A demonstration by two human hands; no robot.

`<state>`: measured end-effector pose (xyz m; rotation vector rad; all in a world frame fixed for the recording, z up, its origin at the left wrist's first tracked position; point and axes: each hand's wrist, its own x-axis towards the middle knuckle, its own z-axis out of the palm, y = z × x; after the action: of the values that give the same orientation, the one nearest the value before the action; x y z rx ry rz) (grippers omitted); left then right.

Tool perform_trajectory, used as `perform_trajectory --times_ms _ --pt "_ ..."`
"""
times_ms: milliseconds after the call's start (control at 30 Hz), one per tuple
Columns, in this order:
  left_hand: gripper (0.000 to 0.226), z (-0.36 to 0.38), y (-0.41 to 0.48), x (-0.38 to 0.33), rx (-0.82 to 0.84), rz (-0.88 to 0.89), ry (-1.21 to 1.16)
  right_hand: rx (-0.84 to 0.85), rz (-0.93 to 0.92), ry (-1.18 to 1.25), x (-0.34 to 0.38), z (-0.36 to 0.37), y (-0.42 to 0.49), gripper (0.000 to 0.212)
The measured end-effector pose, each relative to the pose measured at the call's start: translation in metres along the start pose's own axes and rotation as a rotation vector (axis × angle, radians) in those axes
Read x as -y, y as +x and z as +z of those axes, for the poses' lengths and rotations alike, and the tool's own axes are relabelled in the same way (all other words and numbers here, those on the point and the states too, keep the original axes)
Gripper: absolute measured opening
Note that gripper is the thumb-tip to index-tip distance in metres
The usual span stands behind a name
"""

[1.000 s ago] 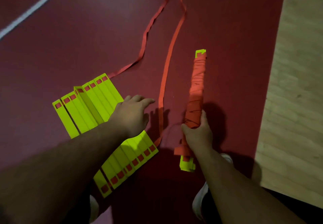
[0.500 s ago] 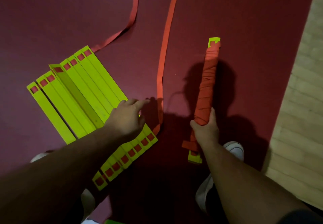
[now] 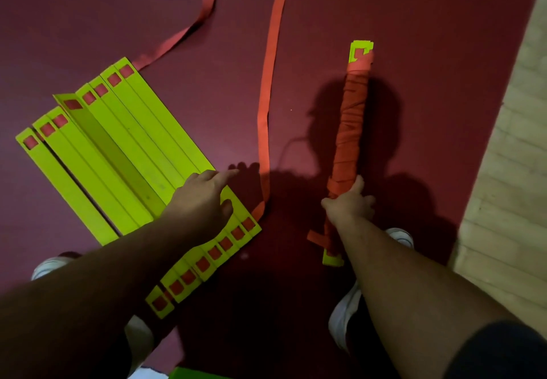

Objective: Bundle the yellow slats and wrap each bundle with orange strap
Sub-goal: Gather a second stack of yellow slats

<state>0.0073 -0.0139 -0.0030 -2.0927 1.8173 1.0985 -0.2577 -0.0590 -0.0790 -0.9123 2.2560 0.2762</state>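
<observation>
Several yellow slats (image 3: 118, 153) lie side by side in a slanted row on the dark red floor, one of them tipped up on edge. My left hand (image 3: 204, 198) rests on the row's right-hand slats with fingers relaxed and the index finger pointing right. A bundle of slats wrapped in orange strap (image 3: 350, 139) lies to the right, its yellow ends showing. My right hand (image 3: 349, 205) grips that bundle near its lower end. Two loose orange straps (image 3: 268, 82) run from the slats' ends up and out of the top of the view.
The red floor mat (image 3: 429, 38) ends at a pale wooden floor (image 3: 509, 201) on the right. My white shoes (image 3: 344, 319) stand below the slats and the bundle. A green edge (image 3: 195, 374) shows at the bottom.
The view has tilted down and closer, so slats and bundle sit lower and larger. My left hand has drawn back onto the right-hand slats. My right hand keeps its hold on the bundle.
</observation>
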Motion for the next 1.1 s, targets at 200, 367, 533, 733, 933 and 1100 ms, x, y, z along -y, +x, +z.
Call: perform_trajectory --times_ms 200,367,533,733,933,1100 --pt "0.057 0.005 -0.014 0.018 0.005 -0.109 -0.130 -0.256 -0.245 -0.027 0.021 0.004 -0.038 0.052" --pt "0.052 0.005 -0.032 0.055 -0.046 -0.304 -0.294 -0.086 -0.460 -0.055 0.050 0.037 -0.081 0.042" --pt "0.049 0.004 -0.044 0.098 -0.128 -0.487 -0.454 0.154 -0.587 -0.138 0.075 0.069 -0.126 0.041" --pt "0.053 0.013 -0.049 0.146 -0.192 -0.742 -0.668 0.374 -0.627 -0.319 0.098 0.103 -0.163 0.042" --pt "0.065 0.026 -0.041 0.185 -0.259 -0.977 -1.003 0.529 -0.677 -0.400 0.107 0.134 -0.177 0.041" --pt "0.026 0.030 -0.028 0.200 -0.245 -1.051 -1.244 0.652 -0.814 -0.448 0.115 0.150 -0.178 0.053"
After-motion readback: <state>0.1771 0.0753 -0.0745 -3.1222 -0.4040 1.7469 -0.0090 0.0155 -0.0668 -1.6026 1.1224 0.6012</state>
